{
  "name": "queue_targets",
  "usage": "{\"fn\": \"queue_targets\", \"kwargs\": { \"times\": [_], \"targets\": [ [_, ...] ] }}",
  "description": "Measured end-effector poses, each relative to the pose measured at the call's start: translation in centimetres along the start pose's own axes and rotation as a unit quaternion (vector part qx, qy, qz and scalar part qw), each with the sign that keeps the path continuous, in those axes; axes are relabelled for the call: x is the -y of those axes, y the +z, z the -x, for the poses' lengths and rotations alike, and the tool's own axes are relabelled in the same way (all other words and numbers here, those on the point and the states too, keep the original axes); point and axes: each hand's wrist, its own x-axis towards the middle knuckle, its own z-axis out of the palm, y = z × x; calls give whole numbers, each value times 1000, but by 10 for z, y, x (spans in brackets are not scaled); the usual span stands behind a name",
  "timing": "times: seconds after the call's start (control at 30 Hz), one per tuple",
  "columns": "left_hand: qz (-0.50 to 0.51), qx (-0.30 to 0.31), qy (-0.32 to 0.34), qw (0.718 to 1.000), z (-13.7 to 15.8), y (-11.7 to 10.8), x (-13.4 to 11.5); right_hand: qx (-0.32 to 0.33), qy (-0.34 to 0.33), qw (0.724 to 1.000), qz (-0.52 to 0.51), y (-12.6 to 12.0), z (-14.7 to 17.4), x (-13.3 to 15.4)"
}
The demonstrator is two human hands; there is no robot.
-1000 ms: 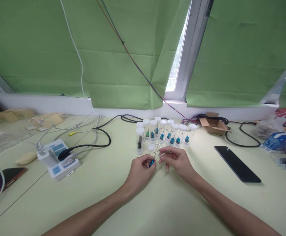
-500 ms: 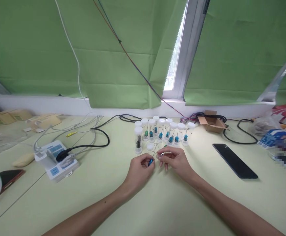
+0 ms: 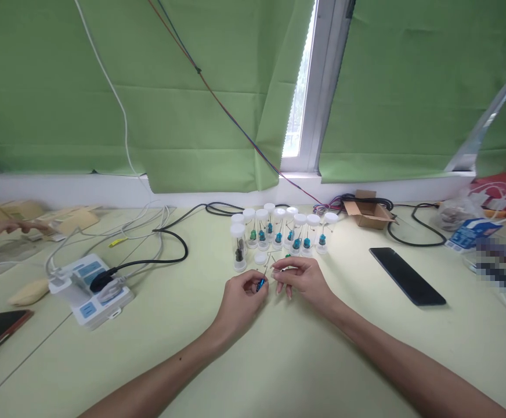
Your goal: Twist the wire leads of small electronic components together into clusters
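Mostly green blinds (image 3: 205,122) up top, hung across the window (image 3: 294,110), a narrow strip of daylight between two of them. Below, pale table (image 3: 305,371), full width. Left side: white power strip (image 3: 88,309), black plug (image 3: 101,281) in it. Right side: dark phone (image 3: 407,277), lying flat, well apart from the hands. Right hand (image 3: 307,281) near the middle, above the table; thumb and forefinger close together, other fingers spread below. Whether its tips pinch anything: too small to tell. Left hand (image 3: 243,299) just beside it, narrow gap between the two. Another person's hand (image 3: 13,225) at far left, near some pale boxes (image 3: 74,219); contact unclear. Open cardboard box (image 3: 369,219) near the table's back edge. Clear bottles (image 3: 279,235) stand upright in a cluster beyond the hands, white-capped, mostly with blue-green pieces (image 3: 307,242) inside. Loose cap (image 3: 260,258) on the table, just in front of them. Smallest: blue piece (image 3: 260,284), clamped between left thumb and forefinger, thin wire (image 3: 267,265) slanting up from it.
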Motion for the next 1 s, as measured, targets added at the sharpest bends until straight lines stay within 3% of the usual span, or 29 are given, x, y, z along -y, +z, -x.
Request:
{"fn": "queue_targets", "kwargs": {
  "times": [0.27, 0.6, 1.0],
  "targets": [
    [-8, -2, -6, 1000, 1, 0, -1, -1, -4, 1000, 31, 1, 0, 4],
    [-27, -11, 16, 999, 3, 1, -6, -13, -58, 993, 100, 2, 4, 5],
    [-64, -9, 59, 996, 5, 3, -4, -10, -175, 955, 240, 3, 9, 6]
  ]
}}
